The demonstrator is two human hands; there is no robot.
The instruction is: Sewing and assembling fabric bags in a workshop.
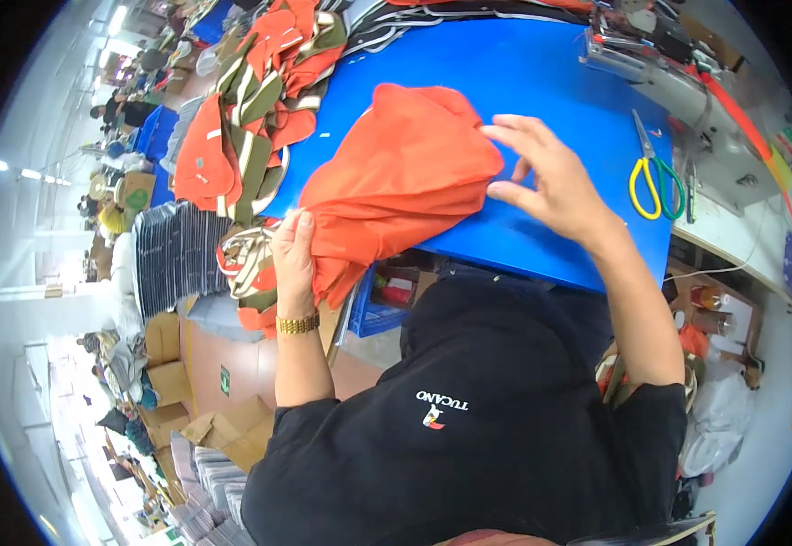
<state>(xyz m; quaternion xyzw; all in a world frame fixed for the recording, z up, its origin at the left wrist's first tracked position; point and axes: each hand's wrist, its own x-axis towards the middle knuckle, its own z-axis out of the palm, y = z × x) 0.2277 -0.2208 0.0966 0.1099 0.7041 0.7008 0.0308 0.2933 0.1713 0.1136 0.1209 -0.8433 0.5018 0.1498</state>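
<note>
Gathering the near-left end of an orange-red cloth piece [405,173] between thumb and fingers, a worker's left hand [294,255] grips the fabric at the near edge of a blue surface [560,241]; the right hand [553,187], fingers spread and clasping nothing, is poised at the cloth's right edge, though from where I stand I cannot tell whether the fingertips touch it; the piece lies mostly on the surface, its gathered end hanging over the edge; it looks light, soft and floppy, likely to crease rather than break, and best held by two opposite edges to keep it flat; scissors [646,189] with yellow and green handles rest to the right, near a sewing machine [687,109].
</note>
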